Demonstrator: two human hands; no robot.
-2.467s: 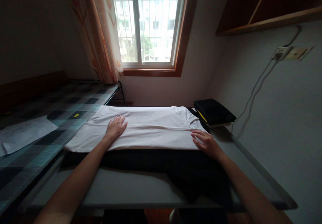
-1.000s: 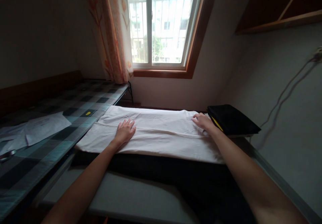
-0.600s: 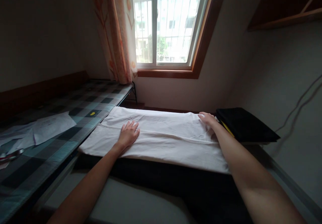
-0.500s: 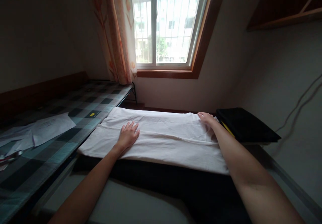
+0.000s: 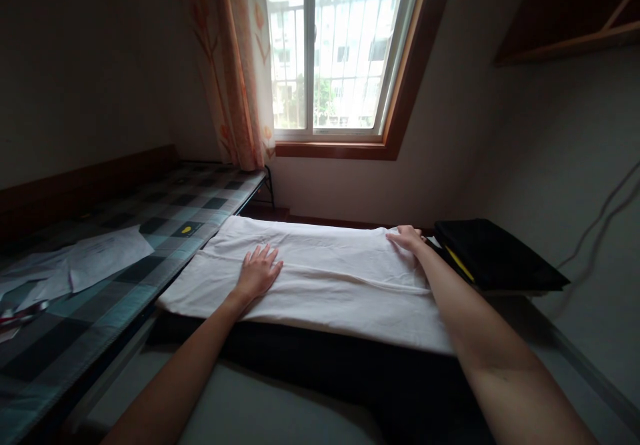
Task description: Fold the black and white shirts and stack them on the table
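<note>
A white cloth, laid out in a long folded shape with a few creases, lies on top of a black cloth over a pale surface. Its kind of garment does not show. My left hand rests flat on the left part of the white cloth, fingers spread. At the far right corner, my right hand has its fingers bent and closed on the cloth's edge; part of the fingers is hidden.
On the left stands a bed with a checked mattress, and papers lie on it. A folded black item with a yellow strip sits at the right by the wall. Beyond are a curtain and a window.
My right hand has drawn slightly left, and its fingers are now more bent at the cloth's corner. My left hand stays flat on the cloth. The view has shifted a little.
</note>
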